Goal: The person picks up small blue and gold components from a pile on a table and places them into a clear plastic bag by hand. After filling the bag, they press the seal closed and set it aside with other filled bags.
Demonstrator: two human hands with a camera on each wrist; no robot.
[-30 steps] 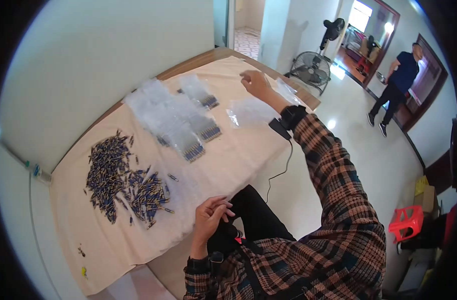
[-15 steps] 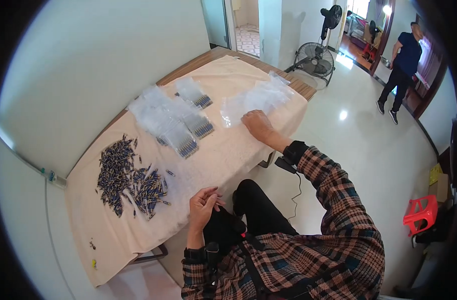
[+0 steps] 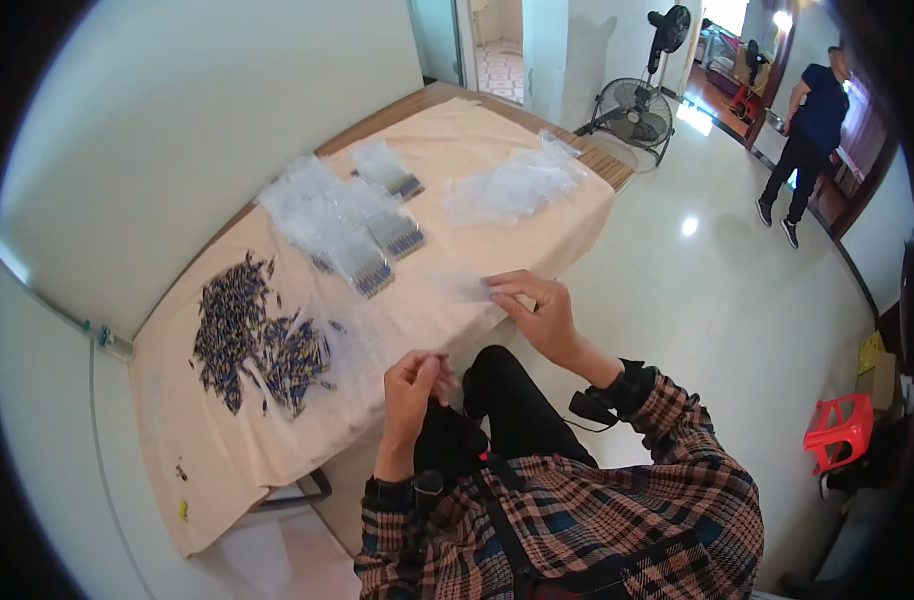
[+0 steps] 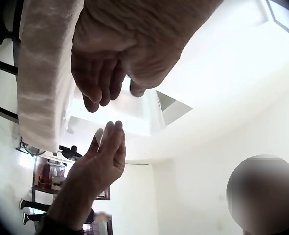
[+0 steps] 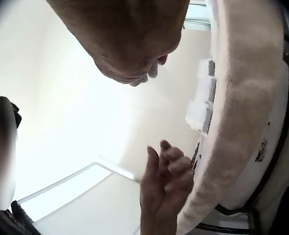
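Pale plain wall (image 3: 227, 120), glossy light-coloured floor (image 3: 717, 310), black fan (image 3: 634, 112), red stool (image 3: 841, 424), bright far window (image 3: 725, 14)

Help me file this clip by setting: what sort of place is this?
Probably a home: a fan on a shiny floor, a doorway to another room, and a table under a cloth.

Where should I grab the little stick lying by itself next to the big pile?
Try pinching the little stick around its middle, coming down from above and from the right, the side away from the pile. It's thin and lies flat on the cloth, so a pinch across its narrow width should probably work without bumping the others.
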